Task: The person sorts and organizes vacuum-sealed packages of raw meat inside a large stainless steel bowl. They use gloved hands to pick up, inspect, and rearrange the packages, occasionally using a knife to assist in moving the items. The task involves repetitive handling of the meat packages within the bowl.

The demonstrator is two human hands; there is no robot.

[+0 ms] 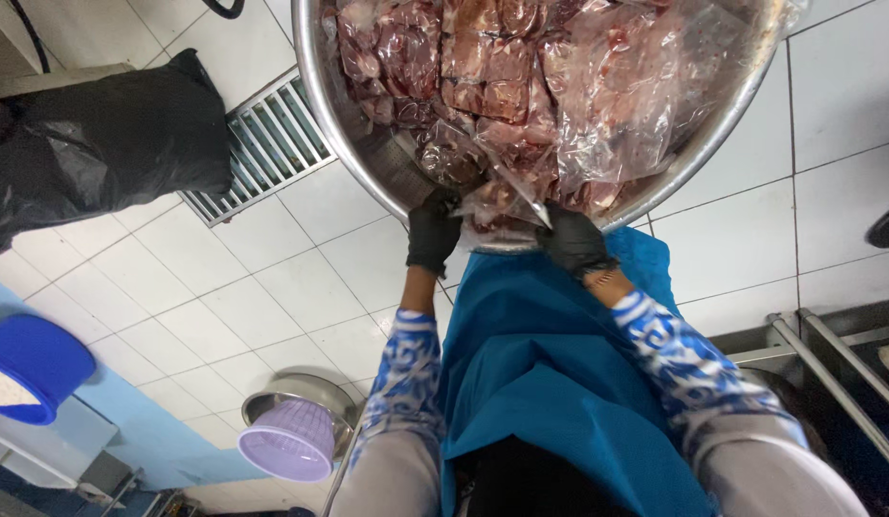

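I see both gloved hands at the near rim of the steel basin (334, 115): left hand (433, 233) & right hand (573, 241) each pinching a clear meat bag (506, 196). I'd keep the grip low, w/ even pull.

A black bag (90, 144) lies on the white tiled floor (272, 278) beside a drain grate (267, 144); blue bucket (33, 369) and lilac basket (291, 442) stand apart.

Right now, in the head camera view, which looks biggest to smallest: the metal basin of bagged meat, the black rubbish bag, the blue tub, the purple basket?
1. Metal basin
2. Black rubbish bag
3. Blue tub and purple basket look alike; the tub is cut off at the edge, so I won't rank them.
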